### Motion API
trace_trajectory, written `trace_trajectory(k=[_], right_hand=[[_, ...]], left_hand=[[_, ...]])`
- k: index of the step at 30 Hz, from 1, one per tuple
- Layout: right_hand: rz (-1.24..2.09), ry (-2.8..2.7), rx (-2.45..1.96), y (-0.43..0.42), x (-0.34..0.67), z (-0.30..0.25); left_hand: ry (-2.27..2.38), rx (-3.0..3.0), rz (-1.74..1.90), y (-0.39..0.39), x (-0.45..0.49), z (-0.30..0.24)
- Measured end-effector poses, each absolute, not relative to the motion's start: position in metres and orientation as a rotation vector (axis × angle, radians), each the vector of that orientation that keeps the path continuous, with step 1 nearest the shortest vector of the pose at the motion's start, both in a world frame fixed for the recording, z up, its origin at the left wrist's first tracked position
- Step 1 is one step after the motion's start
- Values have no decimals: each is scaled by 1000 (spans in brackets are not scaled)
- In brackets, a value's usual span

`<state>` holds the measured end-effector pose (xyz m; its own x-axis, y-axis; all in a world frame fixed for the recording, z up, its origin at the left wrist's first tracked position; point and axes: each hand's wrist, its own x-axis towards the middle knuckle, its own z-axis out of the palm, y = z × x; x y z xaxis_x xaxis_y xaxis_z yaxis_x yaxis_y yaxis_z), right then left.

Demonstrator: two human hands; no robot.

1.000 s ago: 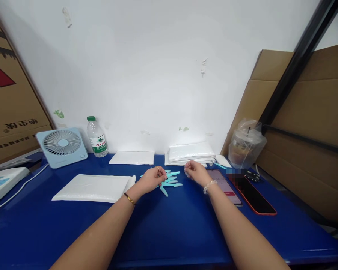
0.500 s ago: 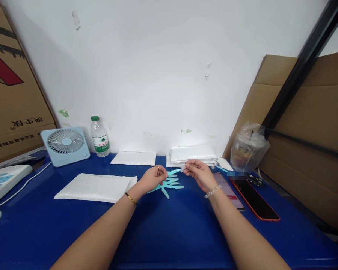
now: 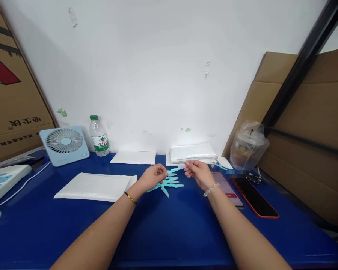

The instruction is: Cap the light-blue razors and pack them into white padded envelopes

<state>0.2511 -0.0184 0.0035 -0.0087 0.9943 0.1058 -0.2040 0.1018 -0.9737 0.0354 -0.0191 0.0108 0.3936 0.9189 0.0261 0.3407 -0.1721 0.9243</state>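
Several thin turquoise plastic pieces (image 3: 170, 183) lie in a loose pile on the blue table (image 3: 169, 228), between my two hands. My left hand (image 3: 153, 177), with a ring and a gold bangle, is curled and pinches one turquoise piece at the pile's left edge. My right hand (image 3: 198, 173), with a bead bracelet, is closed in a pinch just right of the pile; it seems to grip the tip of the same piece or a small clear item, too small to name.
A white padded envelope (image 3: 94, 186) lies left of my hands, another (image 3: 133, 157) behind, and a stack of them (image 3: 193, 153) by the wall. Two phones (image 3: 243, 187), a bagged drink cup (image 3: 248, 146), a water bottle (image 3: 98, 137), a small fan (image 3: 64, 144) and cardboard boxes surround the table.
My right hand has moved left toward the pile and closed into a pinch near my left hand. The view has shifted slightly; the pile looks a little more spread.
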Motion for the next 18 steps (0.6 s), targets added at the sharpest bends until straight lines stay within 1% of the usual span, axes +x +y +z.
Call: trace_trajectory(k=[7, 14, 18], right_hand=[[1206, -1114, -984, -17, 248, 0], [1248, -1209, -999, -22, 240, 0], [1181, -1143, -985, -20, 245, 2]], left_hand=[[1115, 1747, 770, -17, 34, 8], [1100, 1768, 782, -16, 35, 6], [1128, 1754, 794, -16, 34, 8]])
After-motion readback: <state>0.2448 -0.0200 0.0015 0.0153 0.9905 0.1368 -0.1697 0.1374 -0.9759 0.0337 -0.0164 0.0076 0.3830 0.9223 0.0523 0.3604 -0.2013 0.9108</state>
